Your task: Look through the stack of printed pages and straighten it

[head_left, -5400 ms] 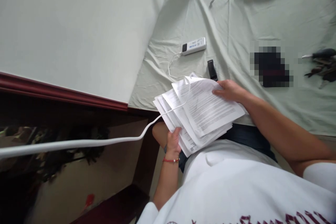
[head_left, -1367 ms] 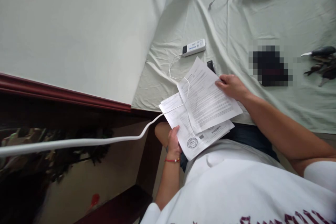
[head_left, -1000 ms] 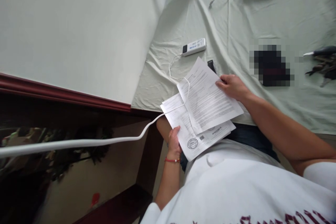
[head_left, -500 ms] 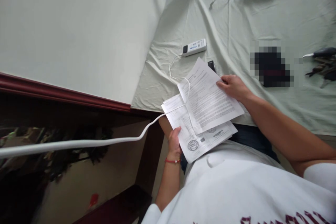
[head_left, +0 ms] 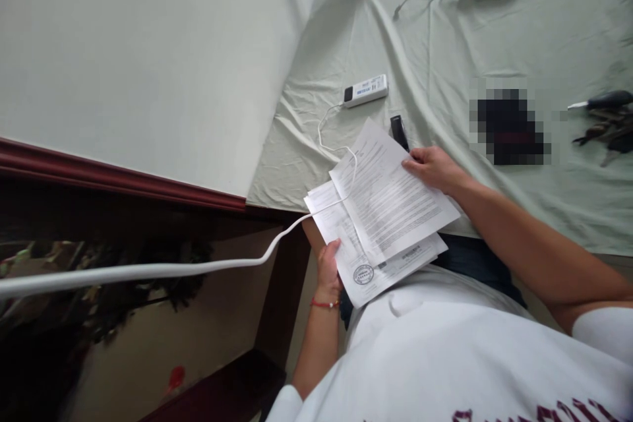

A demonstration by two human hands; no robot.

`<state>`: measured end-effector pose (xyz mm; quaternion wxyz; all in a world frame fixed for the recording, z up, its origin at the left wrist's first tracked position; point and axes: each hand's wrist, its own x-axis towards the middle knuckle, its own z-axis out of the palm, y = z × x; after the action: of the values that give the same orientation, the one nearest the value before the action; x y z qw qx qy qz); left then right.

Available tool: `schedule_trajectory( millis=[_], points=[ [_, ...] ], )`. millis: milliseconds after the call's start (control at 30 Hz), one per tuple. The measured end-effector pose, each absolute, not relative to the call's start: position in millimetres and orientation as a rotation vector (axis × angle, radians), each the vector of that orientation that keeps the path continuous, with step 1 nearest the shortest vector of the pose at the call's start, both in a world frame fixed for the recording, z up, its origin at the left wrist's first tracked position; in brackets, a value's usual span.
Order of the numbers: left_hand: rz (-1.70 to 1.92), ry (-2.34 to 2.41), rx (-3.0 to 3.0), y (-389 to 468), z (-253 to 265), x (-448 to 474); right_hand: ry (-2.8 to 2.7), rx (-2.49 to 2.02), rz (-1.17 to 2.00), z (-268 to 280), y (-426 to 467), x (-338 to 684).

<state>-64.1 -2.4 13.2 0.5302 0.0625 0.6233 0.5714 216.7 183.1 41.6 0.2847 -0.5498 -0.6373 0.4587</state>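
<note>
A white cable [head_left: 148, 270] runs in from the left and loops over the papers. Beside it, the left hand [head_left: 328, 270] is clamped on the lower left edge of the stack of papers [head_left: 368, 273], thumb on top and the other fingers hidden beneath. The stack sits over the person's lap at the edge of the table [head_left: 445, 46], which is covered in pale green cloth. The top sheet [head_left: 390, 201] lies skewed across the stack, its far corner reaching over the cloth near a small black object [head_left: 398, 132] and a white device [head_left: 366, 90]. The right hand [head_left: 432, 168] is closed on that sheet's right edge. Keys [head_left: 608, 125] lie well apart, far right.

The step in hand looks like leafing through the papers, one sheet drawn off the rest. Moving it further calls for a firm left-hand grip on the lower sheets and keeping the sheet clear of the cable.
</note>
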Motion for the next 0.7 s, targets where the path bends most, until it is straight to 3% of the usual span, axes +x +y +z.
schedule_trajectory(
  millis=[700],
  points=[
    [1.373, 1.405, 0.18, 13.4, 10.2, -48.7, -1.873, -1.368, 1.216, 37.5, 171.1, 200.0]
  ],
)
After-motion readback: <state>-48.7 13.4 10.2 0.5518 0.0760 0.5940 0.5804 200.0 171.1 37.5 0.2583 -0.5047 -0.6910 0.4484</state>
